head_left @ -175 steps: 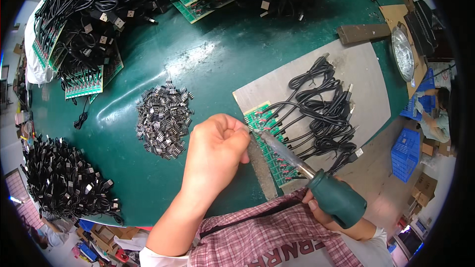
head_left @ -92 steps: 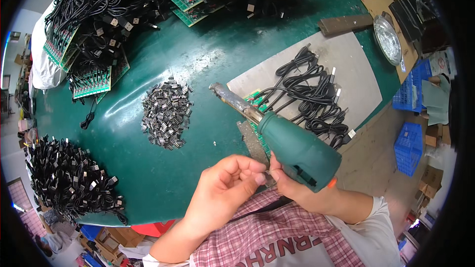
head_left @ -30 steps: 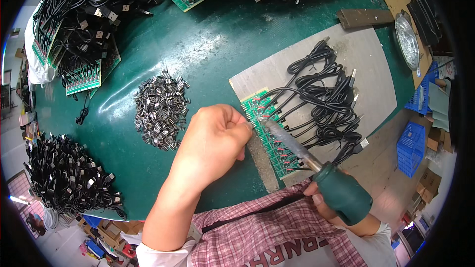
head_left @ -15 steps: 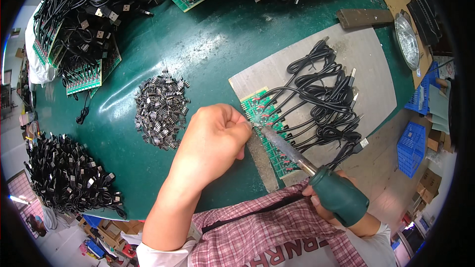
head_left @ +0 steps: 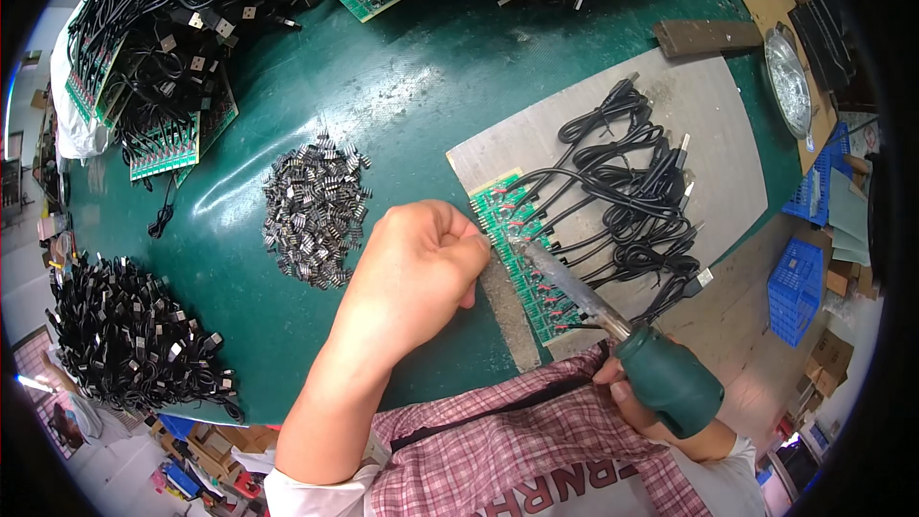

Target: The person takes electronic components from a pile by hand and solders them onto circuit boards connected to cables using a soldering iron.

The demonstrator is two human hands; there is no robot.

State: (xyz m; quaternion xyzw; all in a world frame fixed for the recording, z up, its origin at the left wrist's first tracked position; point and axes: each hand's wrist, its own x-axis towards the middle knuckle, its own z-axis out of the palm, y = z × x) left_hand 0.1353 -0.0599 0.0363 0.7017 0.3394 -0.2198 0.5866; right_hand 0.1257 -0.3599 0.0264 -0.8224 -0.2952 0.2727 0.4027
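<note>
My left hand [head_left: 416, 273] is closed in a pinch at the left edge of a green circuit board [head_left: 529, 273]. What lies between its thumb and finger is hidden. My right hand [head_left: 627, 404] is wrapped round the dark green handle of a soldering iron [head_left: 579, 295]. The iron slants up and left over the board, its tip a little right of my left fingertips; whether it touches the board I cannot tell. Black USB cables [head_left: 637, 177], coiled and tied, run from the board's right side. Small red wires sit along it.
A grey sheet [head_left: 723, 124] lies under the cables on the green table [head_left: 431, 67]. Small pin connectors [head_left: 316, 215] are heaped left of my hand. Cable piles [head_left: 134, 335] and wired boards [head_left: 165, 155] stand further left. A brown bar [head_left: 708, 35] and metal dish [head_left: 787, 81] lie far right.
The soldering iron has drawn back slightly to the right and toward me, its tip now farther from my left fingertips. My left hand has stayed almost in place.
</note>
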